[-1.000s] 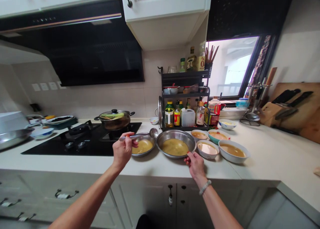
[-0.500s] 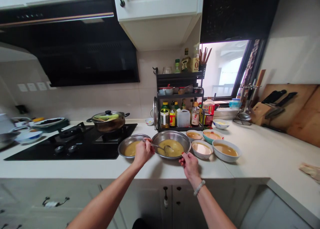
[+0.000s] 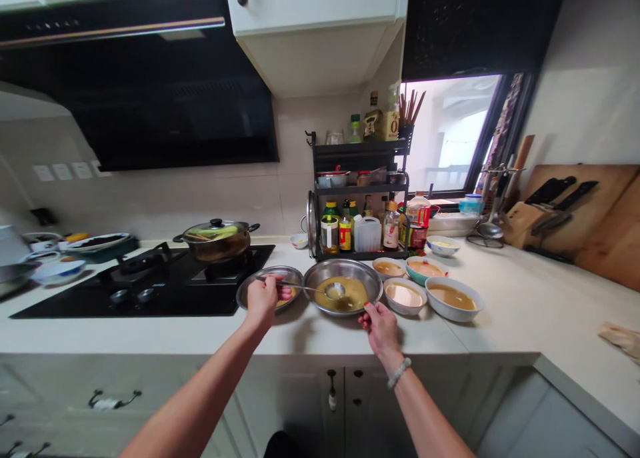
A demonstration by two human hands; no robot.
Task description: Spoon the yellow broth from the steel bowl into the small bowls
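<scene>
My left hand is closed round the handle of a metal ladle, whose bowl hangs just above the yellow liquid in a large steel bowl. My right hand grips the near rim of that bowl. A smaller steel bowl with the same liquid sits to the left, partly behind my left hand. To the right stand several small bowls, among them a white bowl, all filled with a brownish-yellow liquid.
A black hob with a lidded pot lies to the left. A black rack of bottles stands behind the bowls. A knife block and wooden boards are at the far right. The counter edge runs just below my hands.
The ladle went from over the smaller bowl into the large bowl, then rose just clear of the liquid. My right hand has stayed on the large bowl's rim.
</scene>
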